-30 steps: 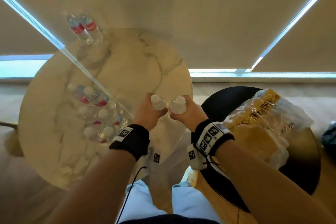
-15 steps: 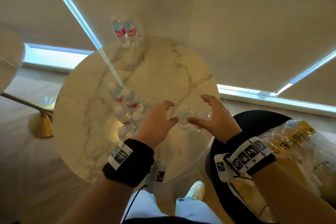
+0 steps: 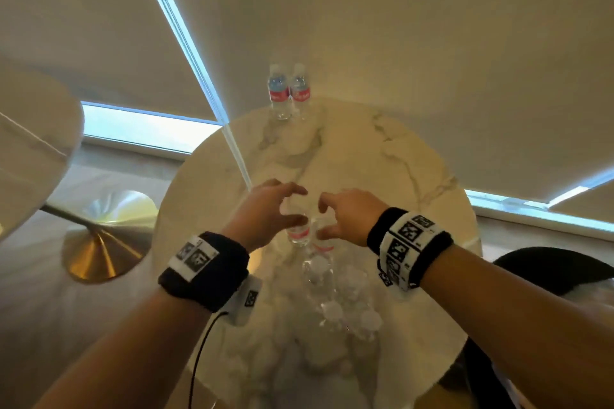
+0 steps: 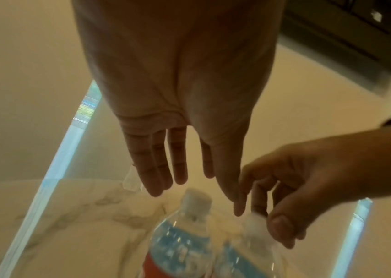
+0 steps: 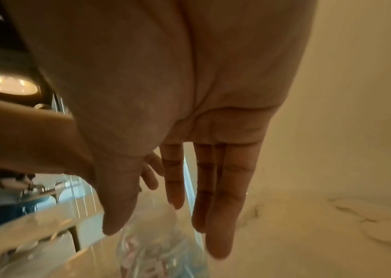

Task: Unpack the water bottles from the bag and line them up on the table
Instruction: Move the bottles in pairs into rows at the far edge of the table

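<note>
We judge that we are at the setting-down step: two water bottles (image 3: 307, 236) stand upright side by side near the middle of the round marble table (image 3: 415, 156), caps up, so their long axis is vertical, and they head a double row of bottles (image 3: 335, 302) that runs back toward the near edge. Our left hand (image 3: 265, 212) and right hand (image 3: 349, 216) are just above the two caps, fingers spread and relaxed, holding nothing (in the left wrist view the right fingertips (image 4: 280, 227) are very close to one cap, and we cannot tell if they touch it). Another pair of bottles (image 3: 288, 91) stands apart at the far edge of the table, also upright. The bag does not show clearly in these views, so how many bottles remain inside we cannot say. The next move, we think, calls for lifting both hands straight up without knocking the light, narrow bottles, then reaching to the bag at our right side for the next pair.
</note>
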{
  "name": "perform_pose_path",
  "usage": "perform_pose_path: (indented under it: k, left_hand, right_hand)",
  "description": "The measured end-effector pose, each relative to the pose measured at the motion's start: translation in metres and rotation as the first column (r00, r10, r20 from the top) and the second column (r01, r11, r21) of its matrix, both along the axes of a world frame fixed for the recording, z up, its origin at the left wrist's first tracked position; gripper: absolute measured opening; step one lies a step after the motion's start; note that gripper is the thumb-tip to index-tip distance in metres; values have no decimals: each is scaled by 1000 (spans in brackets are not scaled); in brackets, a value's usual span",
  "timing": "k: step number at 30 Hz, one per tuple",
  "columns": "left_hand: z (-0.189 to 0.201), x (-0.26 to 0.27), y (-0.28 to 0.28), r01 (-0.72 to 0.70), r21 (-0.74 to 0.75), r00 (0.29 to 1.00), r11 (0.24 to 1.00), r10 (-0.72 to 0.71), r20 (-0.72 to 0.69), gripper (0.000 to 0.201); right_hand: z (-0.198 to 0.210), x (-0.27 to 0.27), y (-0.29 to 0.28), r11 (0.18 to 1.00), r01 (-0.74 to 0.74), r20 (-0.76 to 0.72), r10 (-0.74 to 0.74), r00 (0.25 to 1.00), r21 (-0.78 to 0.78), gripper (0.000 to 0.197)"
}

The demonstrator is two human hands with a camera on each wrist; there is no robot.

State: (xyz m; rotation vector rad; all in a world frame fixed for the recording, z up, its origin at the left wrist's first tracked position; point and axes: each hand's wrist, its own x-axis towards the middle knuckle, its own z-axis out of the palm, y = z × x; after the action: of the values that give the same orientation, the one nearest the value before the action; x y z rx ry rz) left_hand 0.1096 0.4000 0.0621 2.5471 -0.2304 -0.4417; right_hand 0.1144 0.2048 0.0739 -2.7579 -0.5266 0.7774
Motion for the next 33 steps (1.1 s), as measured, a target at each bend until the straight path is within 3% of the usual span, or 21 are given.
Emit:
perform_pose_path:
  k: [4,8,11,16,22,27,33]
  left_hand:
    - [-30,19,5,219,48,976,975,-218,-32,42]
    - [-32,57,7,267,-12,963,964,-267,-26,34]
    - [-21,113,-3,291,-7,956,957,-291,28,34]
    - [-9,227,-35,289,21,943,957,-288,166,36]
    - [-27,335,-73,260,108,941,960,-277,193,36]
    - [-63,374,-76,196,194,948,961,-237,213,34]
    - [-75,390,-71,136,213,954,968,-186,234,34]
  right_hand:
    - [-18,8,18,1000,17,-25,-18,1000,-20,38]
    - [-14,34,6,993,114,-7,-114,993,11,34]
    - [-3,81,-13,974,225,50,-226,973,33,31]
    - [13,189,-40,959,283,211,-282,936,28,31]
    - [-6,304,-57,953,303,221,-296,929,3,33]
    - [-32,339,-54,958,285,241,-286,927,41,33]
    - [-50,354,-46,966,252,267,-260,928,65,33]
